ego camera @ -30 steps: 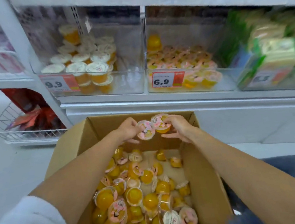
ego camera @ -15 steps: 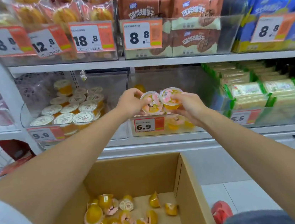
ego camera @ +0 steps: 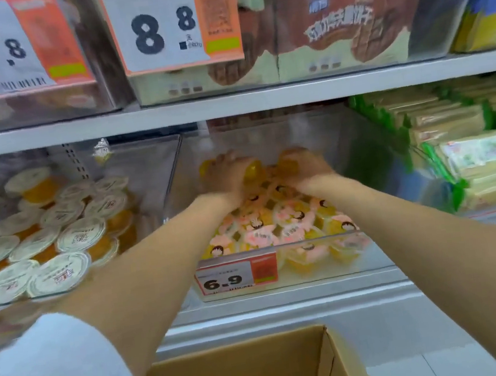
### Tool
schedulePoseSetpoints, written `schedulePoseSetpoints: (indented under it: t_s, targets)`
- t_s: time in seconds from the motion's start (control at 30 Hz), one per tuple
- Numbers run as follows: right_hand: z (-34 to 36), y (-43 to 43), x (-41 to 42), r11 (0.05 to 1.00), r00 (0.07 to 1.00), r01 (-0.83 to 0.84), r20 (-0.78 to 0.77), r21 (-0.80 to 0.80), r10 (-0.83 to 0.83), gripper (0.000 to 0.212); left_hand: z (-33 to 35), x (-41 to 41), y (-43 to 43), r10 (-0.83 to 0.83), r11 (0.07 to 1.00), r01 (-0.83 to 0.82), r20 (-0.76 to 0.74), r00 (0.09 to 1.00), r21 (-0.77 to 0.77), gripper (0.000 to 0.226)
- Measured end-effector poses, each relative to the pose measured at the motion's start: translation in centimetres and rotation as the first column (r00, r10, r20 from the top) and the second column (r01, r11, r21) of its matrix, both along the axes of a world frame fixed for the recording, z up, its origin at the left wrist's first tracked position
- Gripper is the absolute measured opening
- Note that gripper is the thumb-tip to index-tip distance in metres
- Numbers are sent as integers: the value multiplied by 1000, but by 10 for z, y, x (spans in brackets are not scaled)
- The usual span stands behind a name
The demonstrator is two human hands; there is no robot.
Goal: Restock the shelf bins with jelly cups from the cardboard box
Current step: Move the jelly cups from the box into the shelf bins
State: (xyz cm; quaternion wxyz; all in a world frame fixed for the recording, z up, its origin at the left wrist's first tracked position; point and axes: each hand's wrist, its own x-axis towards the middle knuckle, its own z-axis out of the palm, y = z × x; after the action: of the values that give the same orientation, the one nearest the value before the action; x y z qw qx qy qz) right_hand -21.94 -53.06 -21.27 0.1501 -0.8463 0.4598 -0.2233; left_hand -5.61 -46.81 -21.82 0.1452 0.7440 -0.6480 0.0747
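Both my hands reach deep into the clear shelf bin (ego camera: 352,232) marked 6.9, over its back rows. My left hand (ego camera: 228,176) grips a yellow jelly cup (ego camera: 254,170), which shows beside its fingers. My right hand (ego camera: 303,164) curls over another jelly cup, mostly hidden beneath it. Several jelly cups with pink lids (ego camera: 276,225) fill the front of the bin. The cardboard box (ego camera: 241,373) stands below the shelf at the bottom edge, its inside mostly out of view.
A neighbouring clear bin (ego camera: 156,167) on the left holds white-lidded orange cups (ego camera: 59,242). Green-edged packets (ego camera: 472,166) are stacked on the right. The shelf board (ego camera: 230,104) above carries biscuit boxes (ego camera: 336,27) and price tags close over my hands.
My hands carried the two cups from in front of the shelf into the 6.9 bin, toward its back. My view moved closer and higher, so the box dropped to the bottom edge.
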Motion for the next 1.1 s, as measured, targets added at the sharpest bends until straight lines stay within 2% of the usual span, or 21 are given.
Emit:
schedulePoseSetpoints:
  t_s: [0.03,0.13,0.2,0.3,0.4,0.5,0.57,0.7,0.77,0.87,0.93,1.0,1.1]
  targets:
    - [-4,-5,1,1000,1000,21,11,4,-21,19,-4,-1,-1,-8,1000,9,26,1000,-14,51]
    - [-12,-17,3,984,981,181,75,-3,-180,46,-8,-1,-5,107,990,-97,95,990,-104,46]
    - [-15,-20,5,973,967,228,109,38,-231,46,-8,2,-4,203,972,-187,115,972,-141,35]
    - [-19,-19,7,973,944,193,247,130,-220,41,-12,6,-2,281,948,-262,87,956,-180,29]
    - [-20,-18,4,960,921,129,328,248,-208,38,-13,5,-2,168,960,-177,-56,984,-219,40]
    - [-18,-15,0,931,883,58,416,361,-216,39,-16,5,-4,15,981,-35,-109,994,-188,39]
    - [-17,-12,0,917,857,38,459,396,-233,37,-17,11,-5,36,977,-62,-128,991,-204,37]
    - [-14,-7,0,895,848,7,472,445,-242,48,-19,13,-7,76,974,-89,-68,995,-209,43]
    - [-13,-5,-3,915,874,40,429,402,-227,47,-17,10,-6,85,980,-97,-76,994,-176,44]
    - [-2,12,-7,965,936,177,271,193,-226,35,-5,0,4,104,991,-112,-104,989,-75,50]
    - [8,32,-9,983,946,175,268,58,-184,26,4,-10,20,70,995,-83,-184,980,-62,40]
    - [18,65,-10,991,946,132,298,-3,-125,18,12,-23,48,23,995,-54,-327,945,-85,25]
    - [24,125,-12,989,944,132,311,-63,-107,13,23,-40,106,38,995,-71,-379,925,-74,9]
